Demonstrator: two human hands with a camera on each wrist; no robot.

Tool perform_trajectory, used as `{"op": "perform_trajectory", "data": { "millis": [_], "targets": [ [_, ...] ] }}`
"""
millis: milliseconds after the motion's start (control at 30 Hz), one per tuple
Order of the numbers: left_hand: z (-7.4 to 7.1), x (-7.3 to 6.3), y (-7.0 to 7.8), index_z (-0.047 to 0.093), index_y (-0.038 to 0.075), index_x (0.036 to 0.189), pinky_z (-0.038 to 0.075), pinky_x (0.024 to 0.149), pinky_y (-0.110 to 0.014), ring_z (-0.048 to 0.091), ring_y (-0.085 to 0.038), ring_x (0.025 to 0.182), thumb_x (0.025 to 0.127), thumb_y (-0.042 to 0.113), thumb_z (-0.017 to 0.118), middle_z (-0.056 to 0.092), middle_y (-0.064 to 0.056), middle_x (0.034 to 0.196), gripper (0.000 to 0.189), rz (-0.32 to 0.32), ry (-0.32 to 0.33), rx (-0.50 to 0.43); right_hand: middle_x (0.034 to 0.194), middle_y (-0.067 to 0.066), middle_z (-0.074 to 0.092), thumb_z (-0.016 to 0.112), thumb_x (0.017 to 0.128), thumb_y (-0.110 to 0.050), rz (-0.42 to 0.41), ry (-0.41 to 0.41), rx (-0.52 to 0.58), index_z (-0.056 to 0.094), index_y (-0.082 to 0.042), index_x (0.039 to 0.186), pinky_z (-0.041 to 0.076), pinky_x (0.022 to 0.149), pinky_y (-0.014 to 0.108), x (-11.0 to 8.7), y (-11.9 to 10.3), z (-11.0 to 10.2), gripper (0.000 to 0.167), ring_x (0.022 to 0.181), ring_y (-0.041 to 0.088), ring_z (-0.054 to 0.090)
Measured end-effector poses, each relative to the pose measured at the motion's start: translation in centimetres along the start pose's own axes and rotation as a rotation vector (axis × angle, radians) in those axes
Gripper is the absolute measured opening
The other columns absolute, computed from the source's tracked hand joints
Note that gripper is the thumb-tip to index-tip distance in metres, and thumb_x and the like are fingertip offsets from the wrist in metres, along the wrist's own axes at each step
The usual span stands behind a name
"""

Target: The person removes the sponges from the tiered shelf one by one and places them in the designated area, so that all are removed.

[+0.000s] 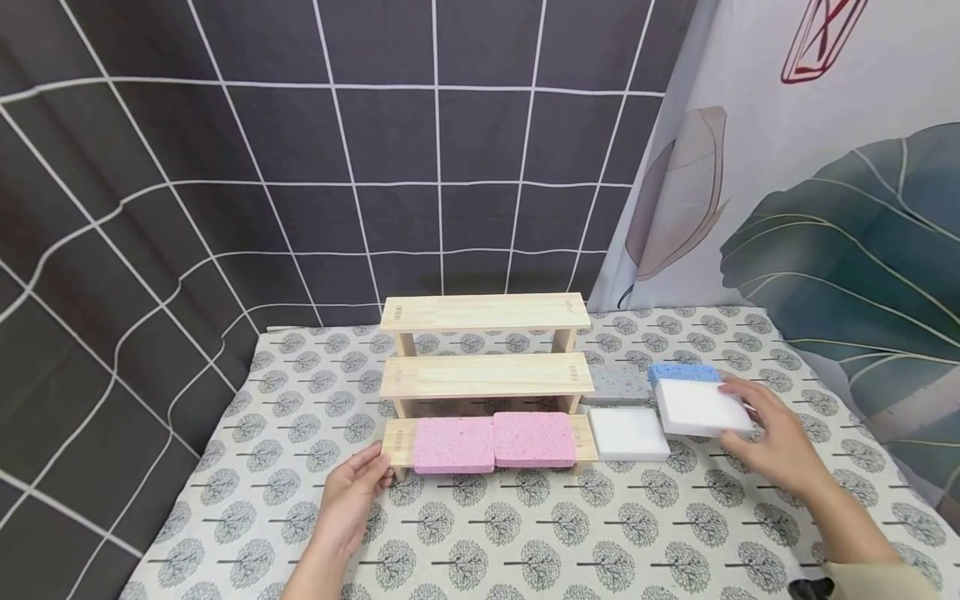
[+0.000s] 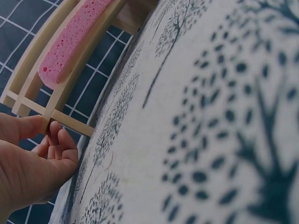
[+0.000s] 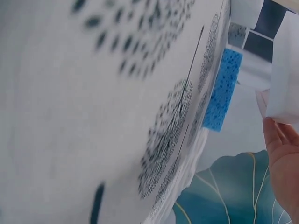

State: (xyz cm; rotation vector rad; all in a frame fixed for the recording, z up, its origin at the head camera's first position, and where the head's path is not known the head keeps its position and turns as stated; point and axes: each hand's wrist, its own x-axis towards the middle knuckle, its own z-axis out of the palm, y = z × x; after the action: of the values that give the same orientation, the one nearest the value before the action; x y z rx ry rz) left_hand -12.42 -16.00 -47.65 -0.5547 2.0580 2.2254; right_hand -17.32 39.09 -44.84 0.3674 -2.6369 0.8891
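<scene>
A three-tier wooden rack (image 1: 486,377) stands on the table, two pink sponges (image 1: 453,444) lying side by side on its lowest step. My left hand (image 1: 351,492) pinches the left end of that step between thumb and fingers; the left wrist view shows this hand (image 2: 35,158) at the board's end. On the right, my right hand (image 1: 776,437) holds a white sponge block (image 1: 701,407) by its right edge, lifted off the cloth in the right wrist view. Behind it lies a blue sponge (image 1: 682,372), partly hidden. A second white block (image 1: 628,433) rests beside the rack.
A grey speckled sponge (image 1: 618,383) lies right of the middle step, behind the resting white block. The tree-patterned tablecloth (image 1: 300,400) covers the table. A dark gridded curtain (image 1: 487,133) hangs behind, and a leaf-printed curtain (image 1: 847,242) hangs at the right.
</scene>
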Motion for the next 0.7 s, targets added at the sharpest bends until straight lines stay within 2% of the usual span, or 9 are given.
{"op": "perform_trajectory", "data": {
  "millis": [67,133,267,333,467,533,600,633,700],
  "targets": [
    [0.1,0.0,0.0,0.045,-0.013,0.14,0.055,0.082,-0.018,0.059,-0.015,0.094,0.101,0.006,0.057,0.063,-0.015,0.114,0.044,-0.002,0.001,0.003,0.143,0.03,0.046,0.078,0.071,0.0,0.006,-0.007,-0.016,0.054,0.0,0.136,0.02,0.09,-0.005,-0.1,0.2,-0.2,0.069,0.12,0.053,0.045],
    [0.1,0.0,0.1,0.045,-0.012,0.14,0.056,0.082,-0.018,0.059,-0.015,0.095,0.101,0.006,0.056,0.062,-0.015,0.114,0.044,-0.008,0.003,0.009,0.141,0.029,0.047,0.079,0.071,0.0,0.003,-0.01,-0.03,0.054,0.0,0.135,0.02,0.089,-0.005,-0.2,0.5,-0.3,0.069,0.121,0.047,0.046],
    [0.1,0.0,0.1,0.044,-0.013,0.141,0.056,0.082,-0.019,0.059,-0.016,0.095,0.102,0.006,0.057,0.062,-0.015,0.115,0.045,-0.015,0.002,0.003,0.137,0.027,0.051,0.079,0.069,0.002,-0.026,-0.011,-0.027,0.056,0.0,0.132,0.024,0.087,-0.006,-0.4,1.1,-0.4,0.067,0.124,0.004,0.043],
    [0.0,0.0,0.1,0.044,-0.013,0.141,0.056,0.082,-0.019,0.059,-0.016,0.095,0.101,0.006,0.057,0.062,-0.015,0.114,0.046,-0.015,0.001,-0.005,0.135,0.026,0.052,0.08,0.068,0.001,-0.038,-0.017,-0.036,0.057,-0.001,0.13,0.024,0.087,-0.006,-0.5,1.4,-0.5,0.066,0.119,-0.005,0.04],
    [0.0,0.0,0.0,0.044,-0.013,0.141,0.056,0.081,-0.019,0.059,-0.015,0.094,0.101,0.006,0.058,0.062,-0.013,0.112,0.046,-0.015,0.001,-0.014,0.133,0.026,0.053,0.081,0.066,-0.001,-0.035,-0.05,-0.074,0.058,0.0,0.126,0.036,0.088,0.006,-0.5,1.6,-0.7,0.064,0.12,0.028,0.051],
    [0.0,0.0,0.0,0.044,-0.013,0.141,0.055,0.081,-0.019,0.059,-0.015,0.094,0.101,0.006,0.058,0.063,-0.013,0.112,0.046,-0.016,0.001,-0.013,0.133,0.027,0.053,0.082,0.065,-0.003,-0.031,-0.069,-0.092,0.058,0.0,0.126,0.048,0.092,0.028,-0.5,1.7,-0.8,0.065,0.111,0.048,0.052],
    [0.0,0.0,0.0,0.044,-0.013,0.141,0.055,0.082,-0.019,0.059,-0.014,0.094,0.101,0.006,0.058,0.063,-0.013,0.112,0.046,-0.016,0.002,-0.013,0.133,0.027,0.052,0.083,0.065,-0.004,-0.023,-0.088,-0.1,0.058,0.0,0.125,0.05,0.086,0.051,-0.4,1.9,-0.8,0.065,0.107,0.053,0.054],
    [0.0,0.0,0.0,0.044,-0.013,0.141,0.055,0.082,-0.018,0.059,-0.014,0.094,0.101,0.006,0.058,0.063,-0.013,0.113,0.046,-0.015,0.002,-0.014,0.132,0.026,0.052,0.084,0.065,-0.004,-0.023,-0.096,-0.105,0.058,0.0,0.125,0.05,0.084,0.049,-0.4,2.0,-0.8,0.065,0.106,0.052,0.054],
    [0.1,0.0,0.0,0.044,-0.013,0.141,0.055,0.082,-0.018,0.059,-0.014,0.094,0.101,0.006,0.058,0.062,-0.014,0.113,0.046,-0.016,0.0,-0.013,0.131,0.026,0.052,0.084,0.065,-0.004,-0.021,-0.116,-0.113,0.058,0.0,0.124,0.046,0.077,0.064,-0.4,2.1,-0.7,0.065,0.103,0.051,0.055]
  ]
}}
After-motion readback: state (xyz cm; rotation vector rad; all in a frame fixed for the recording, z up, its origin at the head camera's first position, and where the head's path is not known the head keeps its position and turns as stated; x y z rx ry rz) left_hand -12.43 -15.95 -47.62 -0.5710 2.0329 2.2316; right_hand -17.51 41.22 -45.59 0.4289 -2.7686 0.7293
